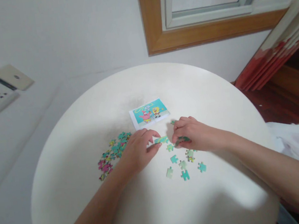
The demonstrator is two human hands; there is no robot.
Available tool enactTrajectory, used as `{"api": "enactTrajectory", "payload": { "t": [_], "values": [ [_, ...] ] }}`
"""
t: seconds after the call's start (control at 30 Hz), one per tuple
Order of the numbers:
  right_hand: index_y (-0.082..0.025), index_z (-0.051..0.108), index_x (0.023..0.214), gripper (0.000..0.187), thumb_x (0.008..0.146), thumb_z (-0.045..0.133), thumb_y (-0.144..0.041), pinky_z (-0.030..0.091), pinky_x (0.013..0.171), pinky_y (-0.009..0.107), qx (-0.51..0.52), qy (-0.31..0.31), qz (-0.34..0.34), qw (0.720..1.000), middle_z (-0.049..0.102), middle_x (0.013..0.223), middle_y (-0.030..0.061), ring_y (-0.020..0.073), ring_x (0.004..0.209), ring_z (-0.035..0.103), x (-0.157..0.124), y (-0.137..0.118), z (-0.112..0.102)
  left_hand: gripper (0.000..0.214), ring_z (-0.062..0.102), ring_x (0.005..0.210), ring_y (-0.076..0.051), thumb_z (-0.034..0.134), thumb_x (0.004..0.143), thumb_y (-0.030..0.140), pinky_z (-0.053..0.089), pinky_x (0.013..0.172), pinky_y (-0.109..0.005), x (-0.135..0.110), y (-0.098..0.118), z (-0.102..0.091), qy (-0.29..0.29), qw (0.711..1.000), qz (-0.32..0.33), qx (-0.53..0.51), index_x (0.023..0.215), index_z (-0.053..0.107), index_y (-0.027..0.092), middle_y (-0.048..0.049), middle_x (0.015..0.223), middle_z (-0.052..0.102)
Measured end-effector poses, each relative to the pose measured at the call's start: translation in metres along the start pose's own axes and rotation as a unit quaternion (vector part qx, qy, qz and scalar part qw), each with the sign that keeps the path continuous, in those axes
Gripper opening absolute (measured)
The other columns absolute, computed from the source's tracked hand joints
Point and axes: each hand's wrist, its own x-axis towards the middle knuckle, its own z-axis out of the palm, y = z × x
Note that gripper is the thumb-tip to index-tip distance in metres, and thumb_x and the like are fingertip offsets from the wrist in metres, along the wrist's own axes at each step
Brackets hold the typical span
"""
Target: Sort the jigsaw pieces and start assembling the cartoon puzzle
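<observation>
A short strip of joined jigsaw puzzle pieces (pixel 161 139), green and yellow, lies on the white table. My left hand (pixel 140 147) has its thumb and fingertips closed at the strip's left end. Just past the right end is my right hand (pixel 191 134), its fingers curled down; what they pinch is hidden. Dark green puzzle pieces (pixel 184 139) show partly beneath that palm. Below the strip sits a green puzzle piece (pixel 170 147), with several loose ones nearer me, among them a teal piece (pixel 185 175) and a pale green piece (pixel 169 172).
A heap of mixed puzzle pieces (pixel 116 148) lies left of my left hand. Behind the hands is a picture card (pixel 149 112) with a pink starfish and a yellow sponge character. The round white table (pixel 74 192) stands by a wall and window; a white plastic bag (pixel 295 138) is at right.
</observation>
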Motion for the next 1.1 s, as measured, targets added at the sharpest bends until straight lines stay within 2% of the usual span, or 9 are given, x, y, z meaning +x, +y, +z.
{"api": "enactTrajectory", "payload": {
  "t": [0.13, 0.43, 0.7, 0.9, 1.1],
  "values": [
    [-0.023, 0.074, 0.1, 0.021, 0.082, 0.078, -0.034, 0.03, 0.081, 0.035, -0.007, 0.012, -0.005, 1.0, 0.066, 0.102, 0.0057, 0.0228, 0.096, 0.054, 0.001, -0.005, 0.003, 0.015, 0.058, 0.084, -0.021, 0.063, 0.087, 0.025, 0.044, 0.081, -0.035, 0.0, 0.0, 0.0, 0.001, 1.0, -0.001, 0.004, 0.101, 0.062, 0.021, -0.0021, 0.085, 0.061],
    [-0.02, 0.073, 0.097, 0.015, 0.082, 0.075, -0.017, 0.035, 0.083, 0.035, 0.034, 0.012, -0.007, 0.999, 0.066, 0.099, 0.0064, 0.0226, 0.097, 0.057, 0.003, -0.008, 0.008, 0.015, 0.057, 0.084, -0.021, 0.063, 0.087, 0.025, 0.044, 0.081, -0.035, 0.0, 0.002, -0.001, 0.003, 1.0, 0.006, 0.007, 0.102, 0.062, 0.02, -0.0022, 0.085, 0.061],
    [-0.021, 0.072, 0.093, 0.015, 0.079, 0.077, -0.017, 0.038, 0.085, 0.036, 0.042, 0.019, 0.006, 0.999, 0.065, 0.097, 0.0058, 0.0224, 0.096, 0.057, 0.002, -0.007, 0.008, 0.018, 0.058, 0.084, -0.021, 0.068, 0.085, 0.033, 0.043, 0.079, -0.034, -0.001, 0.007, 0.004, 0.016, 0.998, -0.009, 0.059, 0.098, 0.061, 0.022, -0.0011, 0.084, 0.059],
    [-0.021, 0.071, 0.094, 0.016, 0.079, 0.077, -0.02, 0.034, 0.082, 0.035, 0.004, 0.035, 0.035, 0.999, 0.066, 0.097, 0.0062, 0.0239, 0.097, 0.054, 0.004, 0.0, 0.005, 0.012, 0.058, 0.083, -0.021, 0.066, 0.087, 0.028, 0.043, 0.078, -0.034, -0.002, 0.008, 0.005, 0.025, 0.998, -0.001, 0.065, 0.096, 0.059, 0.022, -0.001, 0.084, 0.058],
    [-0.02, 0.07, 0.097, 0.016, 0.082, 0.075, -0.022, 0.033, 0.081, 0.035, -0.007, 0.054, 0.046, 0.997, 0.065, 0.099, 0.0067, 0.0245, 0.099, 0.053, 0.007, 0.007, 0.004, 0.014, 0.058, 0.085, -0.022, 0.067, 0.087, 0.029, 0.042, 0.078, -0.035, -0.002, 0.006, 0.004, 0.01, 0.998, -0.008, 0.056, 0.096, 0.06, 0.022, -0.0014, 0.086, 0.059]
  ]
}}
